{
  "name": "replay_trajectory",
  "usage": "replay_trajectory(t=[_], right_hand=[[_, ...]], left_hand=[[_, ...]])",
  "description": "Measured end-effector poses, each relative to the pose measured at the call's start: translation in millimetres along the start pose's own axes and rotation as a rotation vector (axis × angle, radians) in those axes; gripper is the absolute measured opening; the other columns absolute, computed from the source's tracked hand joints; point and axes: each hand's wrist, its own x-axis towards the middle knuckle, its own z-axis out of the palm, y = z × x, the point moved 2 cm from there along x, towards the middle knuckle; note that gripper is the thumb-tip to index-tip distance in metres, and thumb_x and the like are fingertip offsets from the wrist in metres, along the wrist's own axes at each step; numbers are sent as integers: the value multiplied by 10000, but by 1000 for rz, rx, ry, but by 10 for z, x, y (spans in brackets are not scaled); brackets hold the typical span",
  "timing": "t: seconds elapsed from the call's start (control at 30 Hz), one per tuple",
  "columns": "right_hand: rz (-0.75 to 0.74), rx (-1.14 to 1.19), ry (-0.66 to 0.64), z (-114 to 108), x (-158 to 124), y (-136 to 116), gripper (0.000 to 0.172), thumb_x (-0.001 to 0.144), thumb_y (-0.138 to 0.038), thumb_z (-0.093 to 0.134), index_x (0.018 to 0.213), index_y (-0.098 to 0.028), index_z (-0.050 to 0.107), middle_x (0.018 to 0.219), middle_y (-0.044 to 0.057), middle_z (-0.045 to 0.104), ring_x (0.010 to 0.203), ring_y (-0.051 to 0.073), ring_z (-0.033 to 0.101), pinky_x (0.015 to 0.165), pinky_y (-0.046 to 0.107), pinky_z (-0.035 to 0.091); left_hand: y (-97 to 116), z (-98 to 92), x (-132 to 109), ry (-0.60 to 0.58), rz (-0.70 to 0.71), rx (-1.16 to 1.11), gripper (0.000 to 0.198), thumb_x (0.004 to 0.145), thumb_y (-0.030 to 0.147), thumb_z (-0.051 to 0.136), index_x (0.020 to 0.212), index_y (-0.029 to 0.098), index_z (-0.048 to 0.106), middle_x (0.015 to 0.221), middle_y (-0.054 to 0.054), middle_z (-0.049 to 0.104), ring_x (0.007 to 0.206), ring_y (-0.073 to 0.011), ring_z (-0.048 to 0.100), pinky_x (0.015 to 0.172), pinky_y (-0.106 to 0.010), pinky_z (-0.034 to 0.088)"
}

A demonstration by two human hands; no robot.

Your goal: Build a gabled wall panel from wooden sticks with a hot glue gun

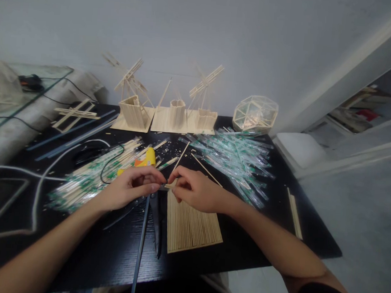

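My left hand (pixel 138 181) and my right hand (pixel 195 189) meet near the middle of the table, fingertips almost touching. Both are closed in a pinch around something small; a short pale sliver shows between them, too blurred to name. Beneath my right hand lies a flat panel of wooden sticks (pixel 195 227) set side by side. Shears with dark handles (pixel 155 224) rest below my fingertips. Beside them a long grey glue stick (pixel 141 245) points toward my body. Just behind my left hand is a yellow glue gun (pixel 150 156), partly covered by it.
Wrapped chopsticks (pixel 89 179) lie left, and green-and-clear wrappers (pixel 235 158) are heaped right. Along the wall stand stick-built windmill models (pixel 132 113) and a faceted stick frame (pixel 255 112). A white cable (pixel 40 185) loops at left. Loose sticks (pixel 294 213) lie near the right edge.
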Motion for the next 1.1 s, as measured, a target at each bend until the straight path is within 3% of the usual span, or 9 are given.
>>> replay_trajectory(t=[0.17,0.53,0.93,1.1], right_hand=[[-22,-24,-12,21,9,18,53,949,-255,599,931,-207,589,683,-31,646,640,126,581,664,280,450],[-52,-102,2,-33,6,-8,150,998,-305,600,902,-191,615,737,-15,662,685,126,596,674,268,437],[-18,-120,21,-60,2,-12,147,1002,-284,613,912,-172,647,742,-5,688,663,114,597,667,261,426],[6,-138,23,-83,-1,-36,166,1012,-281,609,905,-165,662,749,0,699,628,101,566,642,257,400]], left_hand=[[34,46,-25,15,45,127,272,911,441,710,825,182,717,653,26,543,588,-105,457,539,-208,356],[30,9,-5,92,102,261,278,940,439,651,840,188,718,744,-14,641,671,-142,547,622,-261,414],[9,-11,-17,160,73,207,268,920,444,663,824,196,697,679,9,584,599,-128,500,556,-250,382],[-15,-61,-13,171,73,144,285,940,465,661,860,194,688,713,13,611,611,-126,553,575,-240,430]])
